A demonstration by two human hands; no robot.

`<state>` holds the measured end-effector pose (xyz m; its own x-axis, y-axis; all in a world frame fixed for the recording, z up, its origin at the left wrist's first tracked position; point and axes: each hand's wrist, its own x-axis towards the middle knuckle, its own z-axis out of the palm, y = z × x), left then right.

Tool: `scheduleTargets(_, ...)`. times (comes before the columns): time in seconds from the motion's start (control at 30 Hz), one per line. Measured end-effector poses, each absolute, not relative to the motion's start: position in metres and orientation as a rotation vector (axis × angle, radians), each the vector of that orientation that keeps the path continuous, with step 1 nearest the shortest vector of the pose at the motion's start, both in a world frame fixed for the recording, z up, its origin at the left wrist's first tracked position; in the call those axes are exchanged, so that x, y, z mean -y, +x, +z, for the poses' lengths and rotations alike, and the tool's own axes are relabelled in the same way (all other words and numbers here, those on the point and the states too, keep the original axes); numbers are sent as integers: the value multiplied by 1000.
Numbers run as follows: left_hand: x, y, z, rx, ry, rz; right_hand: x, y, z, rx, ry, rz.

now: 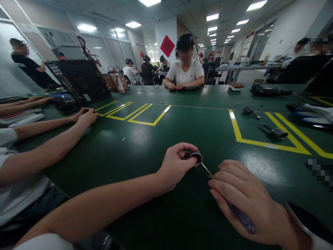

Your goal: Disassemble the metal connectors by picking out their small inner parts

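Between the thumb and fingers of my left hand (177,163) is a small dark ring-shaped part (198,157), its round opening turned towards my right. My right hand (239,194) is closed around a screwdriver (240,217) with a clear purplish handle. The thin metal shaft runs up and left from my fingers, and its tip meets the rim of the ring part. Whether the tip goes inside the ring, I cannot make out. A small metal loop (209,177) shows by my right fingertips; what it belongs to is unclear. Both hands are above the green table (145,152).
Two dark parts with metal shafts, a nearer one (277,133) and a farther one (250,111), lie right within yellow tape lines (235,126). A black tool (270,91) lies behind. A co-worker's hands (87,116) rest at left; another person (184,69) sits opposite.
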<state>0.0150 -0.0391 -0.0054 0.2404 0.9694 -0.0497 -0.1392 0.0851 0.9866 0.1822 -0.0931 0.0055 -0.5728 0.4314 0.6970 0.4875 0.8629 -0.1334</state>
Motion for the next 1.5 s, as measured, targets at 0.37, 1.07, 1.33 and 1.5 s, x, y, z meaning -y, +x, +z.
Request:
scheduleTargets(0.37, 39, 15, -6, -920, 1186, 1075, 95, 178, 4, 2316, -688, -184)
scheduleTargets(1.07, 38, 16, -9, -958, 1147, 1034, 95, 181, -2, 2363, -692, -96)
scheduleTargets(1.33, 35, 15, -11, -960, 1158, 1033, 97, 189, 37, 2268, -837, -99)
scheduleTargets(1.5, 33, 14, -8, -999, 1168, 1005, 90, 275, 29, 2207, -1225, -433)
